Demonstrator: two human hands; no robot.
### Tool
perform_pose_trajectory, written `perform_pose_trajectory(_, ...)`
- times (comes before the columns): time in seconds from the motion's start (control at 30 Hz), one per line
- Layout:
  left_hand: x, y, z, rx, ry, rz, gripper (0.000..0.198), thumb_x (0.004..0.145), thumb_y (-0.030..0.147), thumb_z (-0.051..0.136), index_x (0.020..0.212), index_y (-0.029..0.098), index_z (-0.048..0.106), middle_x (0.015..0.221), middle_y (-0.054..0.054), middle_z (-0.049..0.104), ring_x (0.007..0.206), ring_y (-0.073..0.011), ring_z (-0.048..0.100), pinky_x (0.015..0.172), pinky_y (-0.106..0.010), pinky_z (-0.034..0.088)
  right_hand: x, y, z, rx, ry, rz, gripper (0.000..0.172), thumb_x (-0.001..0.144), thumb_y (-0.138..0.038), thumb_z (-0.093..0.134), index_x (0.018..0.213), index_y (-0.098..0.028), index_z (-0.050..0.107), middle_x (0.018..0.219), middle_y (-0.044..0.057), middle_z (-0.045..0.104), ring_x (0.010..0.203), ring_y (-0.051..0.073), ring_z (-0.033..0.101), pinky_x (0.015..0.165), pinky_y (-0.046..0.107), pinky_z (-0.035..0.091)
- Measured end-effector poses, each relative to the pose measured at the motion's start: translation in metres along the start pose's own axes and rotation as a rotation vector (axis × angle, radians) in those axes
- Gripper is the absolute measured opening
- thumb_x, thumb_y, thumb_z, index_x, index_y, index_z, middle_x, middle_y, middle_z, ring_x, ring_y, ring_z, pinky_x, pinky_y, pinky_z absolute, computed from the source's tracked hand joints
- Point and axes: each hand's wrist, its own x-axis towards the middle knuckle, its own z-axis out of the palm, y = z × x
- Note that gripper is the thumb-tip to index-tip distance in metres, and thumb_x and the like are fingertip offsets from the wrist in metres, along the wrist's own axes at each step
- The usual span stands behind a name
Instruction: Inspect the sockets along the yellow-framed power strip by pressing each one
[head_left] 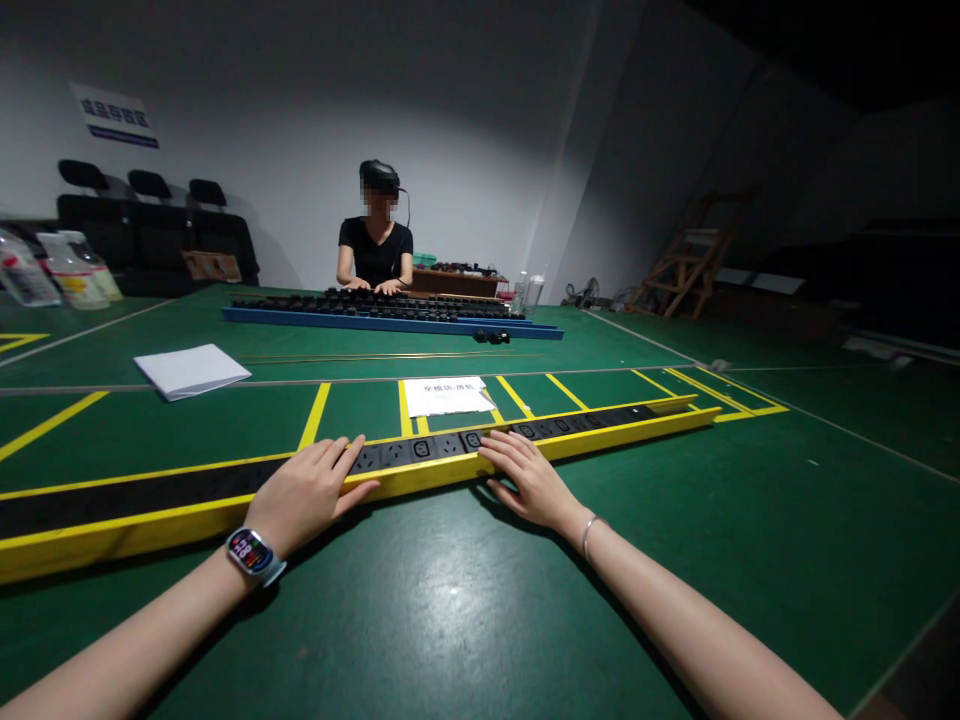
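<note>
A long yellow rail (600,440) runs across the near part of the table, with a row of black power socket modules (394,454) in its channel. Over its left-middle part, my left hand (307,490) grips the rail, fingers across the top and thumb along the near wall. My right hand (529,480) holds it further right, fingertips over the sockets and thumb at the near side. Several sockets lie between the two hands. The rail's left end is out of view, and its right end shows an open length of channel beyond the last module.
Past the rail lie a printed label sheet (446,396), folded white paper (191,371) and thin rods (390,356). Opposite, a person (375,245) has both hands at blue rails (352,322) with black modules. Bottles (75,270) stand far left; a wooden frame (694,260) stands beyond the table.
</note>
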Motion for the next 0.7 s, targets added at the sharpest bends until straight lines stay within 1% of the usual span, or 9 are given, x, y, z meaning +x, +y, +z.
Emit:
perform_pose_trajectory(0.23,0.000,0.000,0.000,-0.010,0.002,0.013,0.068,0.089,0.059,0.042,0.129,0.006,0.055,0.111,-0.020,0.068,0.099,-0.0306,0.065,0.085,-0.043,0.052,-0.003,0.006,0.003,-0.009,0.071,0.041,0.042,0.093,-0.029,0.052,0.134,-0.019,0.048,0.132,0.012,0.055,0.131,0.025,0.043,0.110,0.048,0.038)
perform_pose_trajectory(0.43,0.000,0.000,-0.001,-0.028,-0.009,-0.005,0.068,0.089,0.059,0.042,0.130,0.006,0.055,0.112,-0.020,0.067,0.101,-0.0307,0.064,0.086,-0.044,0.051,-0.004,0.008,0.006,-0.030,0.105,0.119,0.044,0.093,-0.030,0.052,0.136,-0.021,0.047,0.127,0.013,0.054,0.127,0.027,0.045,0.107,0.048,0.041)
perform_pose_trajectory(0.53,0.001,0.001,-0.001,-0.037,-0.012,-0.008,0.068,0.089,0.059,0.041,0.130,0.007,0.054,0.112,-0.020,0.067,0.101,-0.0305,0.064,0.086,-0.044,0.051,-0.005,0.010,0.008,-0.059,0.120,0.158,0.045,0.093,-0.033,0.052,0.136,-0.022,0.048,0.131,0.014,0.050,0.129,0.028,0.043,0.107,0.050,0.041)
perform_pose_trajectory(0.7,0.001,0.001,-0.002,-0.063,-0.019,-0.025,0.067,0.090,0.060,0.039,0.130,0.009,0.055,0.113,-0.020,0.067,0.102,-0.0304,0.065,0.086,-0.045,0.051,-0.008,0.015,0.011,-0.129,0.143,0.224,0.038,0.093,-0.036,0.053,0.130,-0.026,0.056,0.135,0.012,0.047,0.135,0.032,0.036,0.108,0.054,0.037)
